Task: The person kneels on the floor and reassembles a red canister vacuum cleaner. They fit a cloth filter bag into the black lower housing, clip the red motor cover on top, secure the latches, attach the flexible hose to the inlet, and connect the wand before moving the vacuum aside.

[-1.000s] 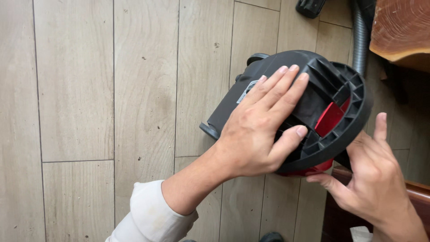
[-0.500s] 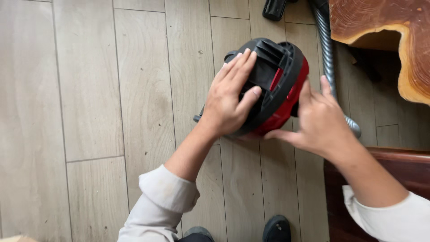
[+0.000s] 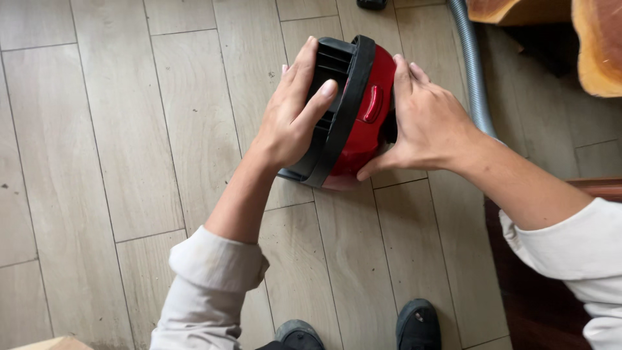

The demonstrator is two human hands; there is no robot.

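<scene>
The left hand reaches in with wrist bent, its fingers spread flat over the black ribbed end of the red vacuum cleaner body, which rests tilted on the wooden floor. The right hand presses the red side, fingers together and thumb beneath, a grey hose just behind it.

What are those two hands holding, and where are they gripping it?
A red and black vacuum cleaner body. The left hand grips its black end section; the right hand presses against the red shell on the opposite side.
</scene>
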